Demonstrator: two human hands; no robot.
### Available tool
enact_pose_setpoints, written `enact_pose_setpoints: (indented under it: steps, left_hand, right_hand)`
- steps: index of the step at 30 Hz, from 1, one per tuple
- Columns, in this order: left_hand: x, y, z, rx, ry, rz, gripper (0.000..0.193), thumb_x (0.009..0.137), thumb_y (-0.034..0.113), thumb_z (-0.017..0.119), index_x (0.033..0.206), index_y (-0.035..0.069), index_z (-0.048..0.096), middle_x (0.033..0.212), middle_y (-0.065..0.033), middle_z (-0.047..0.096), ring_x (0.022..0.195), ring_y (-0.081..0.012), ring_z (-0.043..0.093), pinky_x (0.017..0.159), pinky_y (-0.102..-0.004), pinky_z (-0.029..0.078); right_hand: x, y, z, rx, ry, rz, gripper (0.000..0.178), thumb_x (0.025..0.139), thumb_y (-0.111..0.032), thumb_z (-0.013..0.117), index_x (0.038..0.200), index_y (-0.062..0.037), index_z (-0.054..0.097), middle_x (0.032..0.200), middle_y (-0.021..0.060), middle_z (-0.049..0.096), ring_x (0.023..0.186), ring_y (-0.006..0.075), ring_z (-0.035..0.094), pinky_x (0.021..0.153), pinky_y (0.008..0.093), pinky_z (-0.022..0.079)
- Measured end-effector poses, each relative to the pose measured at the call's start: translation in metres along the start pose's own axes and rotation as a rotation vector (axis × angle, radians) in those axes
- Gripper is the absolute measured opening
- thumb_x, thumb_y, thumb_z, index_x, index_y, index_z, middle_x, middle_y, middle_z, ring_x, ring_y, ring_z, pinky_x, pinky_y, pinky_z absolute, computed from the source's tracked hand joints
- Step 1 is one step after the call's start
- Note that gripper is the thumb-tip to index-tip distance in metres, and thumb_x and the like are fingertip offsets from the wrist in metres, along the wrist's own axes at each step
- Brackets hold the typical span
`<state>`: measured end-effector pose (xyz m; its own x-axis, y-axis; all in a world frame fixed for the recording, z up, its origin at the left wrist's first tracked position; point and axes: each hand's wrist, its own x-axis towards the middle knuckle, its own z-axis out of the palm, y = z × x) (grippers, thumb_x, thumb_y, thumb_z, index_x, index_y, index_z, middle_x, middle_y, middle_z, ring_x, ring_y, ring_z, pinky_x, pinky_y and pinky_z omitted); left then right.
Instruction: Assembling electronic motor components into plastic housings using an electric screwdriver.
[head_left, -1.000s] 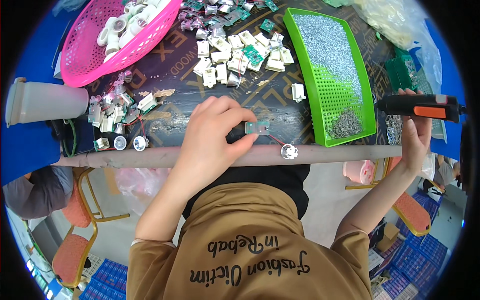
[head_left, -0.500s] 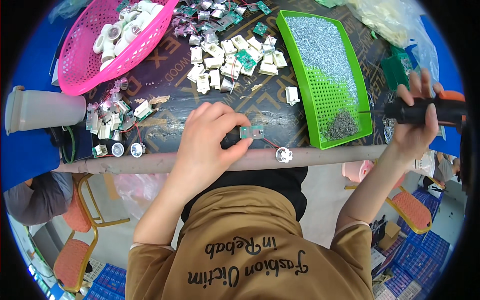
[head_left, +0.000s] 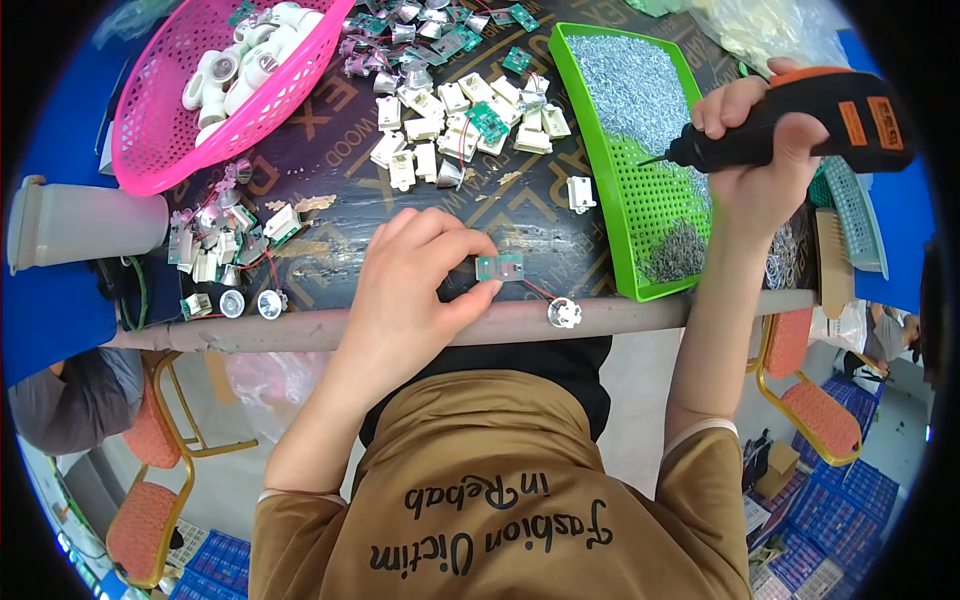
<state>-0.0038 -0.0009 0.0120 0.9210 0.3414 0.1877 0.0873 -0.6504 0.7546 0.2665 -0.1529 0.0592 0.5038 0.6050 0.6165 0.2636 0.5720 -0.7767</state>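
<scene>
Between thumb and fingertips, my left hand (head_left: 415,275) pinches a small green circuit board (head_left: 499,268) at the table's near edge. A red wire runs from that board to a round silver reflector (head_left: 564,313), which lies at the edge. My right hand (head_left: 750,140) is wrapped round a black and orange electric screwdriver (head_left: 790,125). Its thin bit points left, over the green perforated tray (head_left: 632,235). That tray holds a large spread of silver screws (head_left: 635,85) and a smaller heap of darker screws (head_left: 680,250).
Several cream plastic housings (head_left: 424,130) lie mid-table, one alone (head_left: 580,194) beside the tray. A pink basket (head_left: 210,150) of white parts stands at far left, near a whitish bucket (head_left: 95,223). Boards with reflectors (head_left: 225,235) are piled at left. A pale blue basket (head_left: 855,220) is at right.
My right hand has swung the screwdriver away from me and leftward, from the tray's right side to above the tray. My left hand stays almost still with the circuit board.
</scene>
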Motion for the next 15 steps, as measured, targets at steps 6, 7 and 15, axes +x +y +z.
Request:
enact_pose_setpoints:
  steps: [6,7,15]
  left_hand:
    - [0.000,-0.001,0.001,-0.014,0.007,0.018,0.022,0.073,0.014,0.077,0.092,0.010,0.067,0.088,-0.0048,0.058,0.087,-0.0257,0.055,0.081,-0.0385,0.042]
    - [0.000,-0.001,0.001,-0.015,0.007,0.018,0.022,0.073,0.014,0.077,0.092,0.010,0.067,0.088,-0.0048,0.058,0.087,-0.0257,0.055,0.081,-0.0385,0.042]
    - [0.001,0.000,0.001,0.005,0.014,0.019,0.024,0.069,0.010,0.078,0.090,0.006,0.068,0.087,-0.0060,0.062,0.085,-0.0257,0.057,0.079,-0.0358,0.042]
  right_hand:
    - [-0.004,-0.002,0.014,-0.098,0.086,-0.038,0.052,0.098,-0.049,0.054,0.123,-0.0034,0.046,0.072,0.0089,0.055,0.063,0.0206,0.054,0.064,0.0376,0.045]
    - [-0.004,-0.002,0.016,-0.098,0.085,-0.038,0.052,0.098,-0.049,0.054,0.123,-0.0034,0.046,0.072,0.0089,0.055,0.063,0.0206,0.054,0.064,0.0376,0.045]
    - [-0.002,0.001,0.019,-0.100,0.129,-0.042,0.027,0.102,-0.027,0.052,0.115,-0.0033,0.053,0.067,0.0095,0.055,0.056,0.0199,0.054,0.058,0.0374,0.046]
